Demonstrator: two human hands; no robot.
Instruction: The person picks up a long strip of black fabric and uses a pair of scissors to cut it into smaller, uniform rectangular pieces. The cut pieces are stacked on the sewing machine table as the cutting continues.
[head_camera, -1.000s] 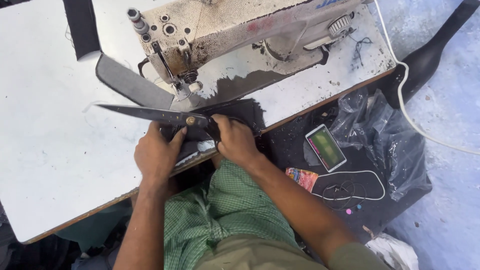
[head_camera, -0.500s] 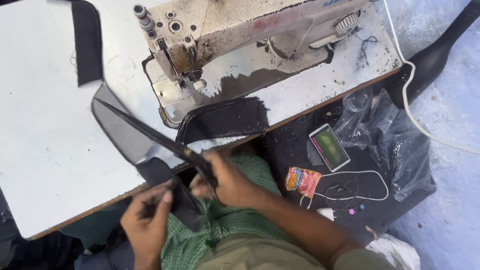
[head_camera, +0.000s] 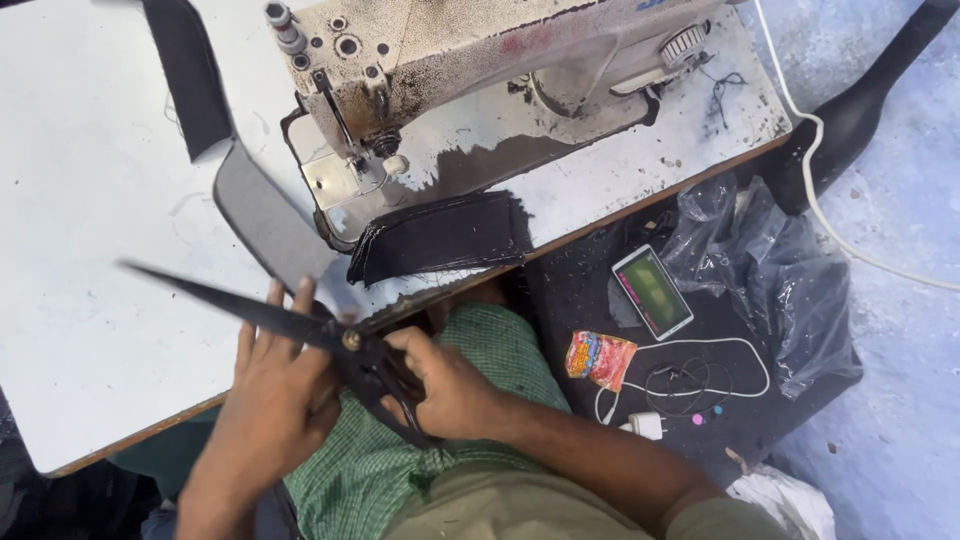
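My right hand (head_camera: 445, 385) grips the handles of large black scissors (head_camera: 250, 308), whose long blades point left over the white table (head_camera: 90, 300). My left hand (head_camera: 275, 395) lies flat just under the blades with its fingers spread, and a bit of dark fabric seems to lie beneath it at the table's front edge. Stacked black fabric pieces (head_camera: 440, 235) rest on the table by the worn sewing machine (head_camera: 450, 70). A grey curved piece (head_camera: 265, 225) lies left of the needle area.
A black strip (head_camera: 190, 80) lies at the table's back left. To the right, on a dark mat, are a phone (head_camera: 652, 292), a small snack packet (head_camera: 600, 357), a white cable with charger (head_camera: 690, 375) and a crumpled plastic bag (head_camera: 770, 270). A white cord (head_camera: 830, 190) runs across the floor.
Both hands left the fabric by the machine and drew back toward my lap. My right hand picked up the scissors, which now point left over the table with the left hand beneath them.
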